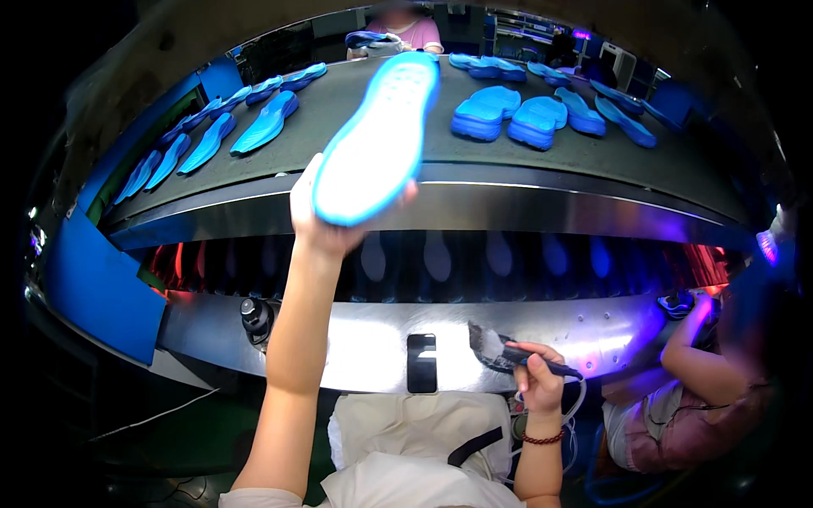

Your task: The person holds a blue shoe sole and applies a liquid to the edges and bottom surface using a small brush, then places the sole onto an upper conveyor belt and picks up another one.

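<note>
My left hand (326,207) is raised over the near edge of the conveyor and closed round the heel end of a shoe sole (373,148). The sole is glowing white with a blue rim, its toe end pointing away from me. Lower down, above the metal ledge, my right hand (540,383) grips the dark handle of a brush (489,345) with pale, wide bristles tipped to the left. A thin white cable or tube runs down beside that hand. Between my arms a black phone (422,364) lies on the ledge.
Blue soles (267,123) lie at the left of the grey conveyor belt (339,110), thicker ones (538,121) at the right. Below is a dark slot with sole shapes showing. A black bottle (256,320) stands on the ledge (356,339). One person works at right, another across the belt.
</note>
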Demonstrator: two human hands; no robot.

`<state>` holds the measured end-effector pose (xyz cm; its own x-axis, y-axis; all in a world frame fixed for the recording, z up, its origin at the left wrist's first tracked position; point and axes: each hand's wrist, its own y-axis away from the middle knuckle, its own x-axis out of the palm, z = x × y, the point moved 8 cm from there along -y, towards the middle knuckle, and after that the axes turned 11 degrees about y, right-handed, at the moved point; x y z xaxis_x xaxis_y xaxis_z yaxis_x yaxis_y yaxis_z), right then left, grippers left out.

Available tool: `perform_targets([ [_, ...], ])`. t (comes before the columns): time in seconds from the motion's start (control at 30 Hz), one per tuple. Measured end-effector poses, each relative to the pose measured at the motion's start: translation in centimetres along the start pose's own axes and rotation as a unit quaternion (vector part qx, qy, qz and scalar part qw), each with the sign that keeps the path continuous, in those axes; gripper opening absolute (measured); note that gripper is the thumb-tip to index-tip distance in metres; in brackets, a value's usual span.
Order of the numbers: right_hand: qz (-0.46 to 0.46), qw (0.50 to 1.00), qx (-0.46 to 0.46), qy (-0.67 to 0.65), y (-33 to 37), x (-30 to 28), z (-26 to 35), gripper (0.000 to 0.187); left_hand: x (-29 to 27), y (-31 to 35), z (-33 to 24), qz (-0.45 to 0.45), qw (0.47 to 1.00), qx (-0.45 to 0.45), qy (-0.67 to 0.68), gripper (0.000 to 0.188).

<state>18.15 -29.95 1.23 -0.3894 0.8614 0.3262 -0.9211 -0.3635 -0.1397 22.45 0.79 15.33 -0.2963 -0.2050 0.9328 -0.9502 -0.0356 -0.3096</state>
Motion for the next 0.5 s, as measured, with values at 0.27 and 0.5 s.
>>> perform_targets([
  [0.27, -0.089, 0.995, 0.041, -0.004, 1.3, -3.8, -0.7, 0.022, 0.1, -10.7, 4.1, -0.113, 0.884, 0.139, -0.431, 0.052],
  [0.5, -0.054, 0.997, 0.048, -0.030, 1.0, -2.4, -1.0, 0.027, 0.0, -14.9, 4.2, 0.051, 0.315, 0.218, -0.922, 0.038],
])
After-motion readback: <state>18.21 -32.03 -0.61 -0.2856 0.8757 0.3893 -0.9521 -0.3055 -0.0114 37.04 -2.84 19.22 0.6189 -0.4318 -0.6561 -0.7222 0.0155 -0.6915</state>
